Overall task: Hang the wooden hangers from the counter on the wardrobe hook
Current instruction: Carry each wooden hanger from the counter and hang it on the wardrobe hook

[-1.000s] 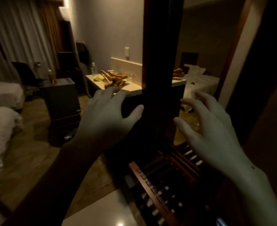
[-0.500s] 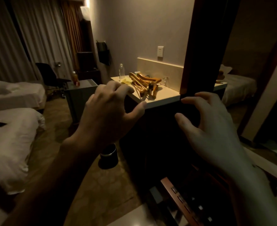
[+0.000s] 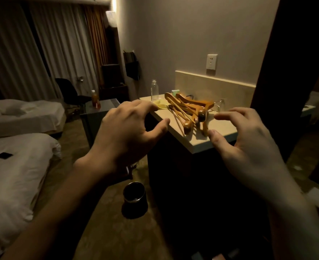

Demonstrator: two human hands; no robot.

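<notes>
A heap of several wooden hangers (image 3: pixel 189 109) lies on the pale counter top (image 3: pixel 218 128) above a dark cabinet. Their metal hooks point toward the backsplash on the right. My left hand (image 3: pixel 128 136) hovers just left of the counter's near corner, fingers curled and apart, holding nothing. On the other side of the heap, my right hand (image 3: pixel 248 145) floats over the counter's front edge, fingers spread, empty. The dark wardrobe frame (image 3: pixel 271 62) rises at the right; no hook on it shows.
A clear bottle (image 3: pixel 154 90) and a yellow item stand at the counter's far end. A dark waste bin (image 3: pixel 135 196) sits on the floor by the cabinet. Two white beds (image 3: pixel 16 166) fill the left; a side table with an orange bottle (image 3: pixel 95 99) stands beyond.
The view has swung left and closer to the counter, so the hangers now sit between my hands. Both hands stayed raised and empty, now nearer the counter edge.
</notes>
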